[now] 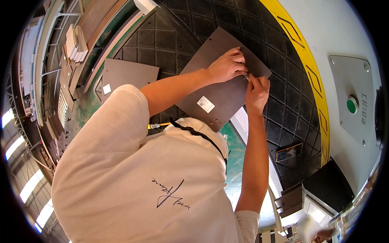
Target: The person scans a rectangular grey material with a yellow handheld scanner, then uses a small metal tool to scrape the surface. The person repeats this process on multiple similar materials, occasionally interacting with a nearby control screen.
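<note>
A dark brown panel [190,87] lies at a slant on the black grid-patterned work surface. It has small drilled holes and a white label [206,104]. My left hand [227,67] rests over the panel's far right part, its fingers curled and closed. My right hand [257,92] meets it at the panel's right edge, thumb and fingers pinched together. Between the two sets of fingertips is a small light-coloured piece [246,76], too small and covered to name. A second brown panel [131,75] lies to the left, with its own white label [106,89].
A dark flat rectangular object [289,152] lies on the black surface [283,117] at right. Beyond a yellow border strip [312,81] stands a grey machine housing with a green button [351,105]. Stacked boards [76,43] are at the far left; green floor [235,154] shows below.
</note>
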Demonstrator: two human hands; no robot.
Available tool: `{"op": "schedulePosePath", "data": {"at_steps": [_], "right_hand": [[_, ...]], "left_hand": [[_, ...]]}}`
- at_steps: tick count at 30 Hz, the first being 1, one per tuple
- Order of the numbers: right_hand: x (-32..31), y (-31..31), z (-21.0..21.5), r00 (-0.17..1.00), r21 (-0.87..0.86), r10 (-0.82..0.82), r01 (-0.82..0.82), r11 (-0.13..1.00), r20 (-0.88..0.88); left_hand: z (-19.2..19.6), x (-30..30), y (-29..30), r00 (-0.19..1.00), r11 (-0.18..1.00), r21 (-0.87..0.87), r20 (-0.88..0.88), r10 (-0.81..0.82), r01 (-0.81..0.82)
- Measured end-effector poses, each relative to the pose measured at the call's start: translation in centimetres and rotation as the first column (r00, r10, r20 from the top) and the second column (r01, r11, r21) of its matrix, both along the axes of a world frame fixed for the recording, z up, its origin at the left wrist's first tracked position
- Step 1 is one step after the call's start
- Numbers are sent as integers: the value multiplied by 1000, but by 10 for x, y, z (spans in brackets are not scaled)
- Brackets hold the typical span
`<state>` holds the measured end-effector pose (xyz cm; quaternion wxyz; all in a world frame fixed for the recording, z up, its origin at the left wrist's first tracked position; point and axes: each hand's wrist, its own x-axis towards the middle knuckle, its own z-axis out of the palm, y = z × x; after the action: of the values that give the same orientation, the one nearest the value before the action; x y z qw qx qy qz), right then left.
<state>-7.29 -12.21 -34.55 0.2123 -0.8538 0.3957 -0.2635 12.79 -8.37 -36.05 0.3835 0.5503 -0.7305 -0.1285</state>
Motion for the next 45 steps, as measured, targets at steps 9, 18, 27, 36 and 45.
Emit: {"op": "schedulePosePath", "data": {"at_steps": [9, 18, 27, 36, 45], "right_hand": [[-17, 20, 18, 996, 108, 4, -13, 994, 86], [-80, 142, 63, 743, 684, -632, 344, 644, 221], [-154, 256, 68, 597, 629, -773, 520, 577, 215], [-233, 376, -3, 176, 833, -961, 481, 272, 212], [-218, 405, -22, 169, 883, -968, 405, 238, 184]], "left_hand": [[14, -5, 19, 996, 1000, 20, -85, -21, 23], [90, -111, 99, 857, 718, 644, -498, 133, 263], [81, -174, 125, 855, 470, 737, -288, -432, 486], [61, -224, 185, 451, 251, 833, 3, -893, 492], [45, -165, 119, 872, 864, 416, 487, 52, -283]]}}
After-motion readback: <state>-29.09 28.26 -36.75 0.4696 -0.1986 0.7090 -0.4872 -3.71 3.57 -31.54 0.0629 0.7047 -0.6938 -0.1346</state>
